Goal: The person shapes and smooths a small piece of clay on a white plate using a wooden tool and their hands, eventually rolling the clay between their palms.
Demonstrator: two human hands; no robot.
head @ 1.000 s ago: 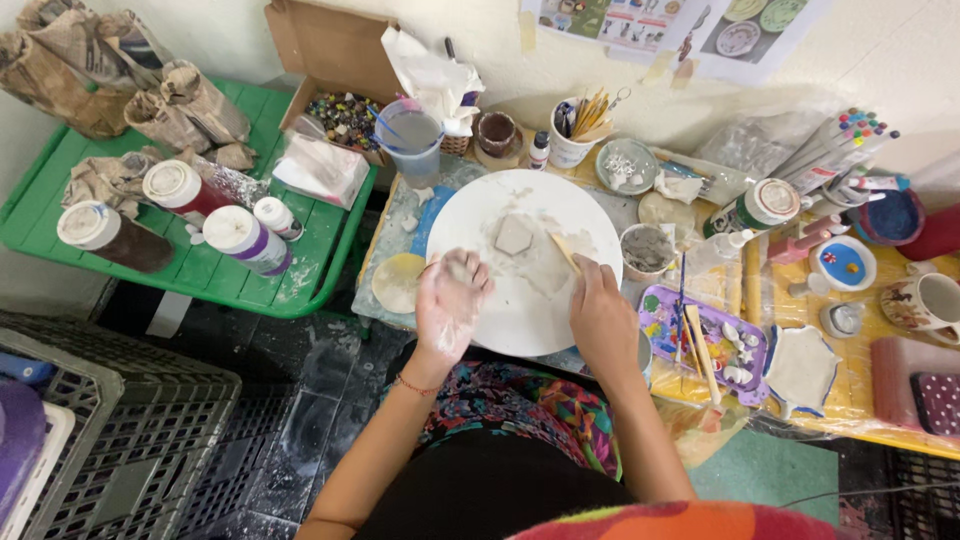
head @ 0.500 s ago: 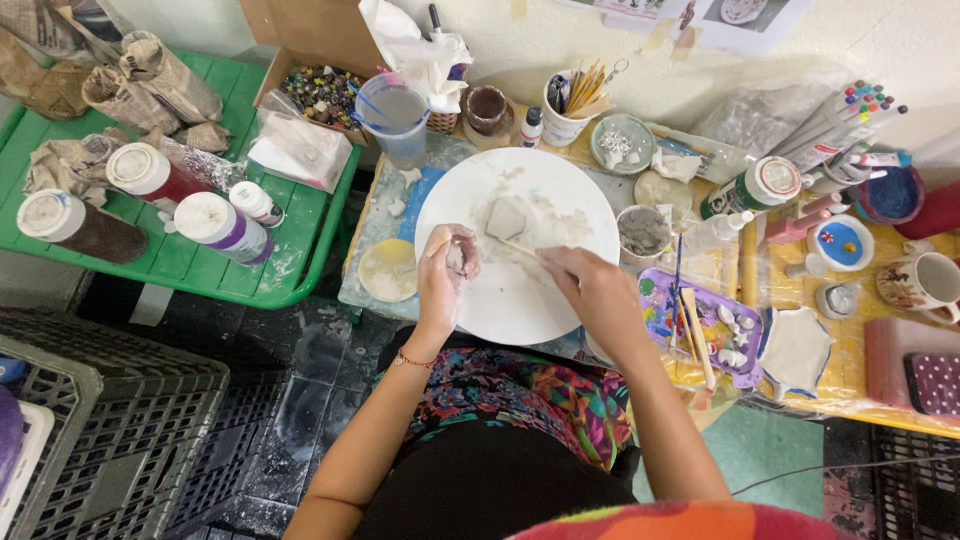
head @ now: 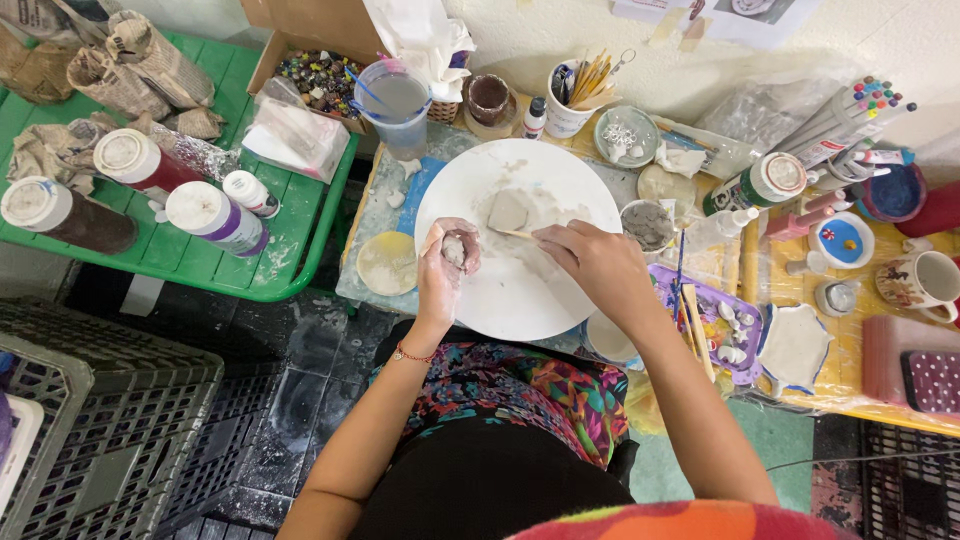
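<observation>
Clay lump (head: 455, 248) sits cupped in the left hand (head: 445, 270), fingers curled round it, over the left edge of the white round board (head: 520, 290). Flat clay slab (head: 508, 210) lies mid-board. Right hand (head: 598, 265) pinches a thin wooden stick (head: 512, 233), tip just beside the slab. Judgement: keep the lump braced and stroke lightly with the stick to avoid gouging.

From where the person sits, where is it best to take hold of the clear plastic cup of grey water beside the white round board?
Probably the clear plastic cup of grey water is best held around its middle wall, coming from the near side. It stands upright and open, with a blue stick in it, so a grip from above would likely tip it.
</observation>
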